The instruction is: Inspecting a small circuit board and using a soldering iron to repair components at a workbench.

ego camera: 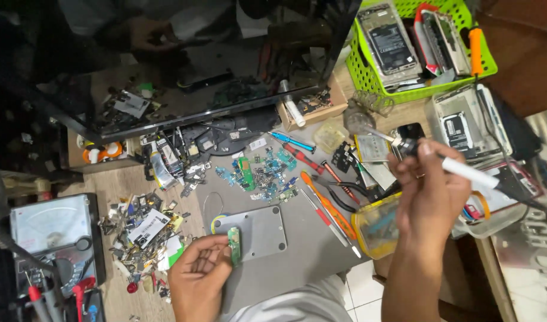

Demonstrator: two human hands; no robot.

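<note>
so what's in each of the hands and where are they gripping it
Left hand pinches a small green circuit board by its lower end; right hand grips a white-handled tool near its front.

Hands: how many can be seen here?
3: left hand holding a small green circuit board, right hand holding a white-handled tool, and another person's hand reflected top left.

Two bare hands are in view: the left hand [197, 269] and the right hand [429, 189]. One small green circuit board [234, 245] sits in the left hand's fingers, and one white-handled soldering iron [464, 171] in the right. One grey rectangular metal plate [260, 231] lies on the bench. One lime-green plastic basket [369, 74] stands at the back, and one analogue meter with a white dial [50, 229] at the left edge. The loose small parts are too many and too jumbled to count.
</note>
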